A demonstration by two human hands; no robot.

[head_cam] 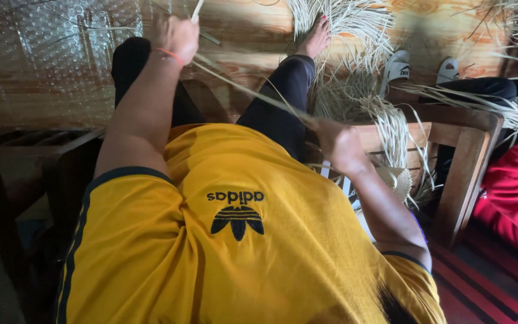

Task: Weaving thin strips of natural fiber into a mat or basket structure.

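Straw-coloured reed strip [247,91] pulled taut between our fists: left hand [178,36] clenched on the far end, right hand [338,144] pinching it by the woven mat [391,132] (tension keeps it straight).

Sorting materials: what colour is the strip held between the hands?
Pale straw strip, clearest in the head view.

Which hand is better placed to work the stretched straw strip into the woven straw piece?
Probably the right hand: it grips the straw strip beside the woven straw piece, while the left hand holds the far end.
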